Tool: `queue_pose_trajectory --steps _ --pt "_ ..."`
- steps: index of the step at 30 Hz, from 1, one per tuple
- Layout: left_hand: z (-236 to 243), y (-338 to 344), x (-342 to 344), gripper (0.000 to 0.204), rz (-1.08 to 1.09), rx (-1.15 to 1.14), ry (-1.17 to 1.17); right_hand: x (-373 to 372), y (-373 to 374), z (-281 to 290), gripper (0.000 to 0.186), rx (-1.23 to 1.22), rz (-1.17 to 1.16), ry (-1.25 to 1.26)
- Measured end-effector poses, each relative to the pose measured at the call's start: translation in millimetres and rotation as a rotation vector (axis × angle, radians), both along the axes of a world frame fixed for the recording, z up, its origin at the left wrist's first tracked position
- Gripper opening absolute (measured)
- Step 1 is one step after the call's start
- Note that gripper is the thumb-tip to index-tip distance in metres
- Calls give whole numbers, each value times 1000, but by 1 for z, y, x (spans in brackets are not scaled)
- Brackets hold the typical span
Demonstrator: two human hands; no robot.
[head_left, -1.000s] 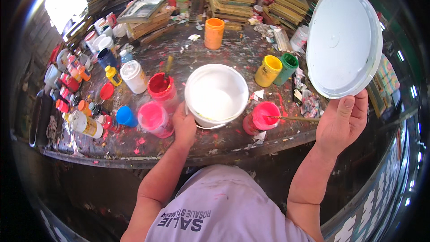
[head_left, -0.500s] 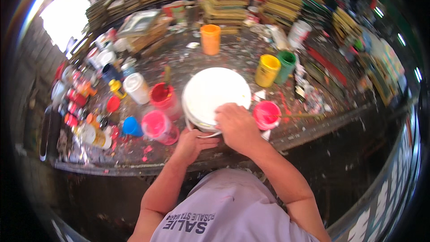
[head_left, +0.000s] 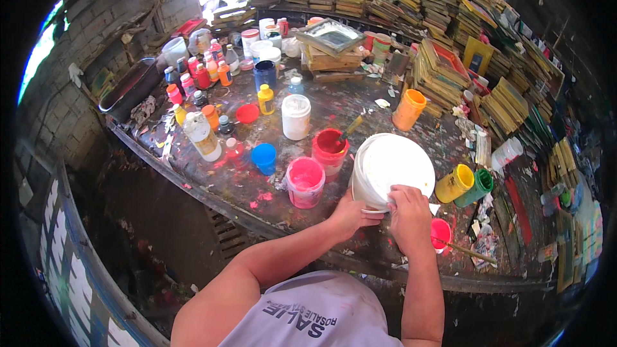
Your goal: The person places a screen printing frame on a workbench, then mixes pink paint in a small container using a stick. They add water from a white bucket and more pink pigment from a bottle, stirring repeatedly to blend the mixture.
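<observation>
A white plastic bucket [head_left: 369, 183] with a white lid [head_left: 400, 162] stands near the front edge of the worktable. Low on its near side, my left hand [head_left: 350, 214] is closed against the wall, the fingers reaching under the rim. My right hand [head_left: 411, 211] curls its fingers over the lid's near edge; the fingertips are partly hidden. Left of the bucket are a tub of red paint [head_left: 331, 148] with a brush handle [head_left: 352, 126] in it and a tub of pink paint [head_left: 305, 183]. Beside my right wrist sits another pink paint tub [head_left: 441, 231] with a stick across it.
Yellow [head_left: 455, 183] and green [head_left: 477, 186] paint tubs stand to the right, an orange one [head_left: 409, 109] behind. At left are a blue cup [head_left: 264, 157], a white tub [head_left: 296, 117] and several small bottles. Stacked wooden frames [head_left: 437, 71] line the back.
My view has swung to the left, so the table appears shifted rightward. Both hands stay on the bucket, the right one still at the lid's near edge.
</observation>
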State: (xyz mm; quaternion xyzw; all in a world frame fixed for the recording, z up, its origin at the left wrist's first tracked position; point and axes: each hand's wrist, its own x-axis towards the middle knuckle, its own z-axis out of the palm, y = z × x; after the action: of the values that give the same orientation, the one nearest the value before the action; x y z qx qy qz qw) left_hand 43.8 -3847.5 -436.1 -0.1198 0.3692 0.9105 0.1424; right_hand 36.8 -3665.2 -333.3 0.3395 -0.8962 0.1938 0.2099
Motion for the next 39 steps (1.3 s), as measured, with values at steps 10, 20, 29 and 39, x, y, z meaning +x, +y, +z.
queue_pose_trajectory --steps 10,20,29,39 --pt "-19 24 -50 70 128 -2 63 -19 -4 -8 48 124 -139 177" --pt "-27 32 -177 92 250 -45 -116 116 62 -33 35 -203 178 80" --pt "-29 40 -212 97 283 -12 -147 199 143 -52 18 -293 -203 32" --pt "-14 37 4 32 191 -499 142 154 151 -85 23 -481 109 -56"
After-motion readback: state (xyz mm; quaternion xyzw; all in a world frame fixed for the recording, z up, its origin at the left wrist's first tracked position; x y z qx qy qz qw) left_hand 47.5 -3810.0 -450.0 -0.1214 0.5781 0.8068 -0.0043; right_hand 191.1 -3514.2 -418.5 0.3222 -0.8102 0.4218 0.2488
